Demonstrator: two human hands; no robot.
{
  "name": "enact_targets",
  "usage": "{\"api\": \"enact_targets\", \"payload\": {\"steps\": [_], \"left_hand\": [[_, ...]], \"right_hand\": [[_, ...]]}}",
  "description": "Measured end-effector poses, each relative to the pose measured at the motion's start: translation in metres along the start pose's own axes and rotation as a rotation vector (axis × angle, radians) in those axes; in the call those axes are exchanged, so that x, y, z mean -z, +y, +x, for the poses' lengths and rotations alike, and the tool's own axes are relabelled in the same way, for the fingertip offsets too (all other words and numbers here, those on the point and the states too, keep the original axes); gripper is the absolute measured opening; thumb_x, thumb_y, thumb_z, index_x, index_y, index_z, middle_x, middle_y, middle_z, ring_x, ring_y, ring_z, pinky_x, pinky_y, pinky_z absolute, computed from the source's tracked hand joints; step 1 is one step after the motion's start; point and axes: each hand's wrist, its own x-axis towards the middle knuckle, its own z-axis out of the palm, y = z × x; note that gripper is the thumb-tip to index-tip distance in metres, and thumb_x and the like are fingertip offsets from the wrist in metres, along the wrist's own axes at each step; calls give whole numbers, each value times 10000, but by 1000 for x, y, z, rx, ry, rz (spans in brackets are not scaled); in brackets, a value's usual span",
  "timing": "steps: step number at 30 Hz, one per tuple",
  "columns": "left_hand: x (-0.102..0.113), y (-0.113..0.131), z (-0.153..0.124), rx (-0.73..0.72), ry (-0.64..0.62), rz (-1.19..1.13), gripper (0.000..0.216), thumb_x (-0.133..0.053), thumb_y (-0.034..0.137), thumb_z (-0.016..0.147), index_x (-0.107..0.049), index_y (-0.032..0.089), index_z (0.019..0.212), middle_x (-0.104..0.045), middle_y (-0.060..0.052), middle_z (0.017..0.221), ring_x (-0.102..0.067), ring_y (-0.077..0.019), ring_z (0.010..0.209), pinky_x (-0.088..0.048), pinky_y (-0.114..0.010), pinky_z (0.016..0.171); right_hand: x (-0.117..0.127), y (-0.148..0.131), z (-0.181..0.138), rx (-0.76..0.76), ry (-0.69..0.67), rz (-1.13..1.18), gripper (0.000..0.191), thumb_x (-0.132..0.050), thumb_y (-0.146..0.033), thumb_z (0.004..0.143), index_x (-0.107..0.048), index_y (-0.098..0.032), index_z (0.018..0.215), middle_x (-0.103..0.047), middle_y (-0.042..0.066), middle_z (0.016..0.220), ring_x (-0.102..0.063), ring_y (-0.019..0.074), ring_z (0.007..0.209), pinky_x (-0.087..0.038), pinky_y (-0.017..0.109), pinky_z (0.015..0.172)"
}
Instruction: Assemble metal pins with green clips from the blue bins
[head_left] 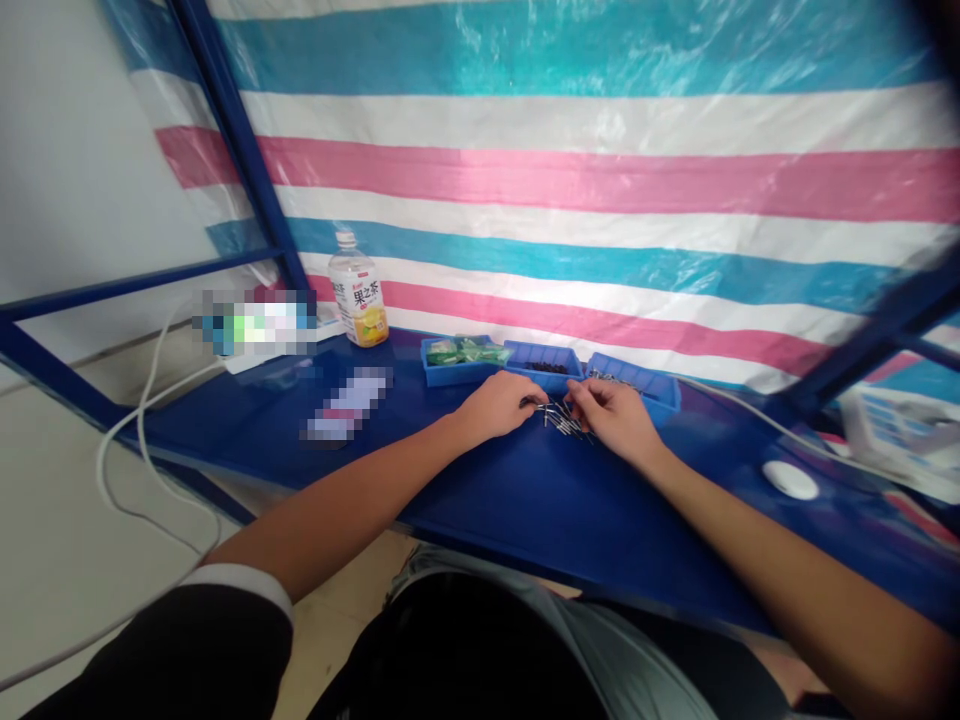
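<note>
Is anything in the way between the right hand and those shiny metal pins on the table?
Nothing visible is: the right hand is right at the metal pins. The left hand is on their other side, and the blue trays stand behind.

Blue tabletop [480, 510]; thin metal pieces [564, 420], bins [551, 381], bottle [361, 300]
</note>
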Motion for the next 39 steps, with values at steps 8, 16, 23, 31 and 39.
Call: {"api": "enact_targets", "payload": {"steps": [8,16,23,31,39], "left_hand": [[-3,1,2,89,132,-204,270,-670,51,853,-814,164,1051,-843,-59,983,-797,-180,874,-639,-317,900],[1,5,2,55,203,-192,269,-623,66,898,-775,161,1098,-818,-77,1101,-771,-176,940,-623,-328,937],[0,6,0,8,172,-71,274,-553,119,971,-758,177,1143,-797,-84,1154,-749,-208,1026,-595,-333,941],[-2,6,0,22,181,-74,267,-605,137,936,-757,183,1150,-800,-78,1123,-752,-209,1005,-593,-353,958],[-2,8,0,65,181,-98,273,-610,165,945,-757,180,1174,-802,-88,1176,-764,-217,1033,-603,-359,970]], "right_hand": [[-2,-6,-5,189,11,-215,465,-535,-574,1061,-665,-244,760,-680,10,622,-599,194,553,-437,339,591],[-6,5,2,408,-55,-254,251,-653,-428,1017,-758,-249,1158,-787,97,1106,-734,298,996,-584,456,907],[-14,9,5,591,-198,-370,279,-628,-309,1038,-765,-242,1272,-757,136,1269,-681,343,1170,-537,560,1075],[-17,14,10,591,-182,-394,279,-552,-193,1041,-769,-257,1204,-778,105,1116,-704,310,1055,-593,488,952],[-19,14,11,557,-141,-466,271,-561,-137,992,-747,-240,1160,-786,106,1062,-709,304,1025,-588,454,903]]}}
